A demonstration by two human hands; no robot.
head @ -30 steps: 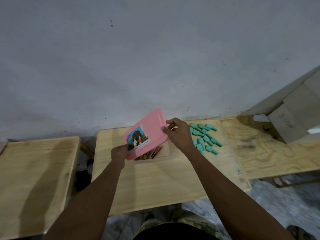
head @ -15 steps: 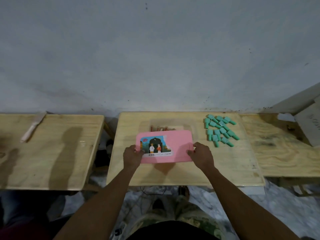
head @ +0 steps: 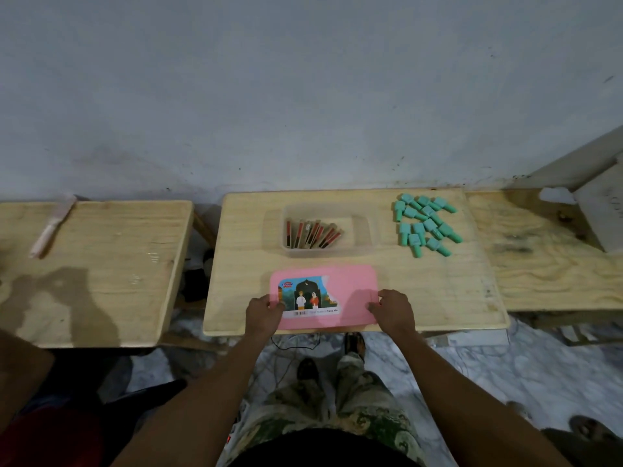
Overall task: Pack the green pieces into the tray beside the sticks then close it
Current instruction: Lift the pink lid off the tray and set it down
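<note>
Wooden table (head: pixel 455 298): left hand (head: pixel 264 311), right hand (head: pixel 392 310) pinch pink lid (head: pixel 350 288) ends. Release it flat, then scoop green pieces (head: pixel 425 225) beside sticks (head: pixel 312 234).

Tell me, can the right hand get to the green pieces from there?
Probably yes. The green pieces lie uncovered on the table, beyond the right hand, with bare wood between. The hand grips the pink lid, so it must let go first.

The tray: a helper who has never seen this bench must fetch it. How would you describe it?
Look at the middle wooden table. Beyond the pink lid and left of the green pieces sits the tray. It is the only see-through container, with red-and-brown sticks lying in its left part.
</note>
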